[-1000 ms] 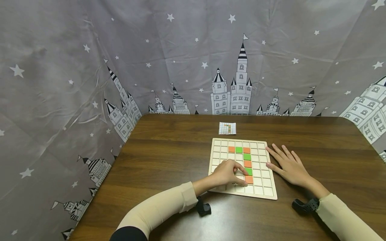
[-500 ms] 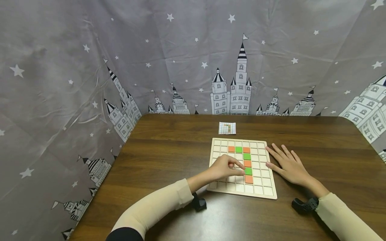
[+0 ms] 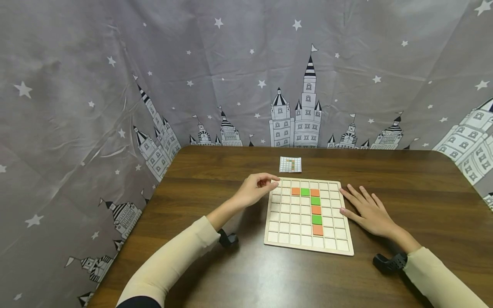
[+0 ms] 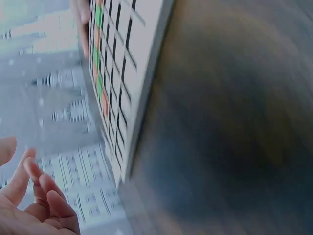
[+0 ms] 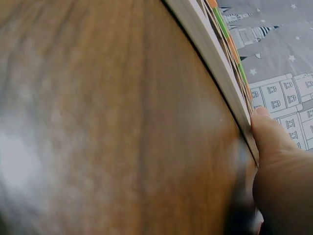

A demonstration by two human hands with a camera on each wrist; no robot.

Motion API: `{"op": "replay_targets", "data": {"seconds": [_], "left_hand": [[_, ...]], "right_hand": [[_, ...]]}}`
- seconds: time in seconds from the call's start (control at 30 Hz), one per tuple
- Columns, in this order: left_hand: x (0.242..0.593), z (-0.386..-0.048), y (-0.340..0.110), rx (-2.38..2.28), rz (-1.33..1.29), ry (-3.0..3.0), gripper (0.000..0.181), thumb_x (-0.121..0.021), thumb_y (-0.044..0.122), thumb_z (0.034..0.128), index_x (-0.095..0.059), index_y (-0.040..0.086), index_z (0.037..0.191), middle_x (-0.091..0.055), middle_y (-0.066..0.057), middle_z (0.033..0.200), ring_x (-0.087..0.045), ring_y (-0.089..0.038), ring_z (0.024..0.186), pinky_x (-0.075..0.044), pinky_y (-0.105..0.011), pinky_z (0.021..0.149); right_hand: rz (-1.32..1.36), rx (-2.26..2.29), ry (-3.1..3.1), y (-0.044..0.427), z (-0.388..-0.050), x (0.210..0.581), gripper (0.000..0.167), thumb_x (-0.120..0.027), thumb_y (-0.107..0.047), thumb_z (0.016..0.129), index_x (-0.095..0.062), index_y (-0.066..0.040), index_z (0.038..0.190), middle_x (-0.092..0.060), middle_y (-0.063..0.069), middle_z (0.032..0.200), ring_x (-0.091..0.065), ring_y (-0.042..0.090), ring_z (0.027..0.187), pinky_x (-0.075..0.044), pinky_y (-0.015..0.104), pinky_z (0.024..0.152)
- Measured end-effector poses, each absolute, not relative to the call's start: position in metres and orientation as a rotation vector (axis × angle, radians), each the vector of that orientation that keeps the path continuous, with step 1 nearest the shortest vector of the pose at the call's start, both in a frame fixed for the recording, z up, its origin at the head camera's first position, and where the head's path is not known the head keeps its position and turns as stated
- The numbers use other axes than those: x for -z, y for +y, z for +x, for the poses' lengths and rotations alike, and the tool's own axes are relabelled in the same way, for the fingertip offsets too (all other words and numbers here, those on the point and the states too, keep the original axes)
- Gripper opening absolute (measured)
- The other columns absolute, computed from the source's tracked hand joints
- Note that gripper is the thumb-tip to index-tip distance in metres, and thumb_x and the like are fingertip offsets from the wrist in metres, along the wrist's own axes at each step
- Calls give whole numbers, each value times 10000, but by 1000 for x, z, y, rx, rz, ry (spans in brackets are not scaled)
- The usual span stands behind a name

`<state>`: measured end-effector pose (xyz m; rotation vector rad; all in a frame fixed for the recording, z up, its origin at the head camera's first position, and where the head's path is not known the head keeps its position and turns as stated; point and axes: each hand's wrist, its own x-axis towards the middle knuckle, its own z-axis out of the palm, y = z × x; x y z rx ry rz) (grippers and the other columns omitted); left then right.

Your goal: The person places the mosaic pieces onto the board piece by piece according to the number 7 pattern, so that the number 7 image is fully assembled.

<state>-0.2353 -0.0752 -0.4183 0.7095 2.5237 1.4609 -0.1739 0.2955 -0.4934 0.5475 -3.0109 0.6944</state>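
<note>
A pale wooden grid board [image 3: 284, 228] lies flat on the table, with orange tiles [image 3: 317, 230] and green tiles [image 3: 305, 192] alternating along a row and down a column. My left hand [image 3: 252, 189] hovers at the board's far left corner, fingers loosely bent. The left wrist view shows the left fingers [image 4: 61, 208] apart from the thumb, with nothing seen between them. Spread out on the table, my right hand [image 3: 367, 216] touches the board's right edge with its thumb and a fingertip. The right thumb [image 5: 266, 129] also shows against that edge in the right wrist view.
Behind the board lies a small printed card [image 3: 290, 164] bearing a coloured grid pattern. The brown wooden table [image 3: 215, 171] ends at a grey curtain [image 3: 231, 55] printed with castles and stars. Black straps with cameras sit on both wrists.
My left hand has left the lowest tiles of the column and moved left and away to the board's far left corner. The tiles and my right hand stay where they were.
</note>
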Motion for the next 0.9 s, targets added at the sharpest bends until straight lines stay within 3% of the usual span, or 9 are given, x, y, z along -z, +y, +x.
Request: {"op": "replay_targets", "data": {"seconds": [0.13, 0.4, 0.9], "left_hand": [[416, -243, -98, -1458, 681, 2604, 280, -642, 220, 990, -703, 56, 1209, -657, -82, 938, -551, -159, 818, -436, -288, 719], [426, -242, -128, -1378, 622, 2661, 328, -674, 244, 970, -688, 66, 1245, -652, -93, 1107, -586, -242, 996, -460, -399, 840], [435, -245, -166, -1401, 521, 2745, 335, -672, 196, 971, -665, 7, 1248, -685, -124, 1093, -614, -286, 996, -478, -423, 866]], "right_hand": [[568, -749, -2966, 299, -176, 498, 678, -533, -443, 1019, -252, -231, 1599, -195, 188, 1623, -90, 477, 1466, -15, 690, 1096], [560, -795, -2974, 301, -179, 504, 691, -536, -467, 1012, -245, -253, 1601, -165, 160, 1638, -58, 455, 1478, 10, 676, 1105], [573, -762, -2967, 297, -174, 493, 685, -536, -437, 1018, -255, -202, 1597, -195, 211, 1616, -89, 494, 1459, -18, 697, 1090]]}}
